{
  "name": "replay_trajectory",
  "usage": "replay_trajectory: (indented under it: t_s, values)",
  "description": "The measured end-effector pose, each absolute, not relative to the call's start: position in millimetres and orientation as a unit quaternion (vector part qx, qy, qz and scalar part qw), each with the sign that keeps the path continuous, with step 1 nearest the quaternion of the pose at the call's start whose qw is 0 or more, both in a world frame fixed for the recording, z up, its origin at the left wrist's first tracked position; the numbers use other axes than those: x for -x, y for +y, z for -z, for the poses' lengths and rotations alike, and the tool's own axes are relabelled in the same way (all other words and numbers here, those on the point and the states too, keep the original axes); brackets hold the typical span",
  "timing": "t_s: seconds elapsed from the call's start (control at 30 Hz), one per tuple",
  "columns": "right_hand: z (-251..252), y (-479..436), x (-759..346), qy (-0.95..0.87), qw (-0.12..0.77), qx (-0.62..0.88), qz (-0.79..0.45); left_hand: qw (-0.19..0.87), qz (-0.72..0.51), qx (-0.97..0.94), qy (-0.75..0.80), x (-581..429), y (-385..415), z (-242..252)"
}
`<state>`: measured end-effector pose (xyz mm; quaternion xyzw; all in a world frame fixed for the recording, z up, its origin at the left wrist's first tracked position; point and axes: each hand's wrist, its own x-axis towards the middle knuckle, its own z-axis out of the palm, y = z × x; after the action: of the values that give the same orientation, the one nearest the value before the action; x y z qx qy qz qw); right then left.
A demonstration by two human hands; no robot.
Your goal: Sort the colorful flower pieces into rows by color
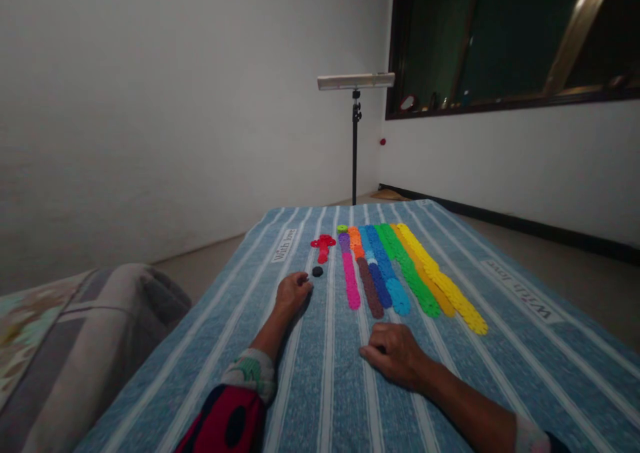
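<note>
My left hand [293, 291] rests on the blue striped cloth [500, 346] with its fingers curled, just short of a small black disc [317, 271]. Whether the curled fingers hold anything is hidden. My right hand [395, 354] lies knuckles up on the cloth, fingers bent under, below the near ends of the coloured rows. Several rows of flat plastic discs run away from me: pink [351, 285], brown [370, 295], blue [387, 276], green [407, 269], orange and yellow [445, 286]. A small red cluster of discs [323, 245] lies beyond the black one.
The cloth covers a raised surface that drops off at left beside a folded grey blanket [100, 346]. A light bar on a black stand [355, 133] stands past the far edge. A dark window [510, 33] fills the upper right wall.
</note>
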<state>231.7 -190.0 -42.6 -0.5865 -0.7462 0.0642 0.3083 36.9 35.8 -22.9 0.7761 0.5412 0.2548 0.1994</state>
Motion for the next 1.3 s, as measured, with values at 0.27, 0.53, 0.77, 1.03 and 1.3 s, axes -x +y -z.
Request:
replay_trajectory:
  t_s: [0.27,0.53,0.77,1.03,1.3]
  values:
    - [52,-189,-234,-0.744,0.332,0.577,-0.047,0.117,-0.252,-0.811,0.515,-38,20,26]
    - [53,-188,-234,-0.740,0.361,0.565,-0.054,0.121,-0.257,-0.818,0.500,-36,21,27]
    - [50,-190,-234,-0.752,0.373,0.543,-0.026,0.127,-0.258,-0.817,0.500,-36,21,24]
    - [38,-186,-284,-0.651,0.475,0.571,0.160,0.147,-0.270,-0.818,0.486,-33,24,23]
    - [53,-203,-399,-0.444,0.410,0.787,0.124,0.187,-0.286,-0.803,0.487,-36,18,24]
